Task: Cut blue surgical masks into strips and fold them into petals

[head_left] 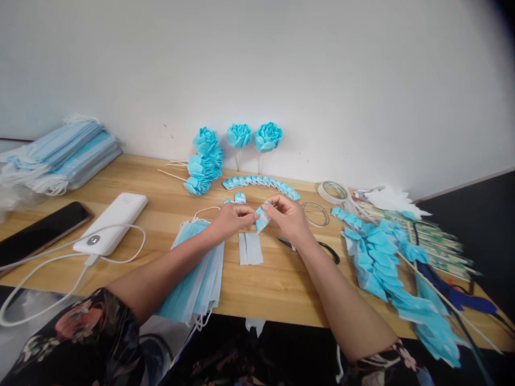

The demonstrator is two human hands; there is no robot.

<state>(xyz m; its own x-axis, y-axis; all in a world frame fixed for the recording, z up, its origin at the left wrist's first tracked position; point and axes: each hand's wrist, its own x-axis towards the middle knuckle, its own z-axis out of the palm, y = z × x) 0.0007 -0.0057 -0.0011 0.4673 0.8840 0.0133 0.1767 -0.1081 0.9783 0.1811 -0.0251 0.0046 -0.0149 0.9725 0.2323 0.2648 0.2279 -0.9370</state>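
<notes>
Between both hands I hold a small folded piece of blue and white mask fabric [263, 219]. My left hand [235, 220] pinches its left edge with thumb and finger. My right hand [286, 214] grips it from the upper right. Just below lies a pale, creased fabric piece [250, 249] on the table. Beyond my hands are a couple of small folded blue pieces [240, 198] and a curved row of folded blue petals [261, 183]. Black-handled scissors [330, 252] lie partly hidden under my right wrist. Blue masks [197, 262] fan out beneath my left forearm.
Blue fabric roses [268, 137] on sticks stand or lie by the wall. Tape rolls [333, 192], blue petal strips [376, 257] and a blue-handled tool [462, 297] are at right. Stacked masks [64, 153], a phone [44, 233] and a cabled white power bank [112, 222] are at left.
</notes>
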